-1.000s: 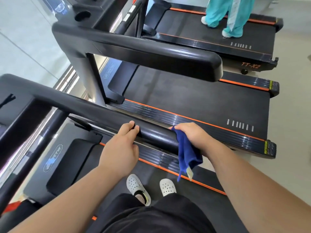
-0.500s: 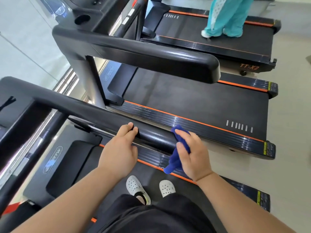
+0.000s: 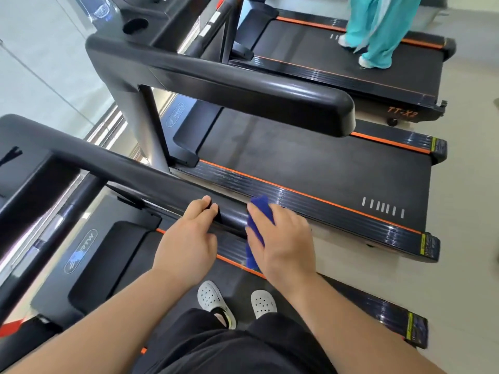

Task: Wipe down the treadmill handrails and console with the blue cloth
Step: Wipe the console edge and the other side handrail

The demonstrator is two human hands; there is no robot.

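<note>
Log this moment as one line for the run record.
left hand: grips handrail | right hand: holds blue cloth against handrail end | step: handrail wipe

Left hand point(image 3: 189, 238) grips the handrail point(image 3: 121, 163); just right of it, the right hand point(image 3: 283, 238) holds the cloth point(image 3: 260, 214) against the handrail's end (shoes point(image 3: 213, 300) stand below). Beyond the handrail lies a second treadmill point(image 3: 310, 171), then a third treadmill point(image 3: 337, 58).

Black handrail point(image 3: 121, 166) under the left hand point(image 3: 189, 238), right hand point(image 3: 283, 244) beside it with the blue cloth point(image 3: 261, 211).
</note>
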